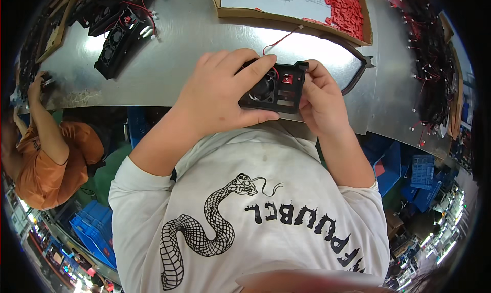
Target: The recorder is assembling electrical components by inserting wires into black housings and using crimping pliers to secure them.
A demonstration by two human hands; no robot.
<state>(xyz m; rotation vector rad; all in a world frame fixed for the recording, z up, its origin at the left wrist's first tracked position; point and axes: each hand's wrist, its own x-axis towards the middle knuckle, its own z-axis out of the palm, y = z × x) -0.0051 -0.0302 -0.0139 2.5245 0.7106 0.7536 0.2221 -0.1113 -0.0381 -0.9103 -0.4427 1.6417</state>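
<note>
My left hand [220, 91] is wrapped round a black plastic fan housing [289, 101], with the thumb along its near edge and the fingers over its far side. A small round fan [262, 90] sits in the housing, partly covered by my fingers. To its right, a small red piece [287, 78] is set in the frame. A red and black wire [279, 41] runs from the housing to a white plug on the table. My right hand [323, 98] grips the housing's right end with bent fingers; whether a small part is also between them is hidden.
Ahead lies a cardboard tray [266, 15] with a paper sheet and many red pieces [350, 11]. A dark curved tool with a forked tip [367, 62] lies right. Black fan units [115, 45] are at left, more [432, 83] at right. A person in orange [56, 160] works at left.
</note>
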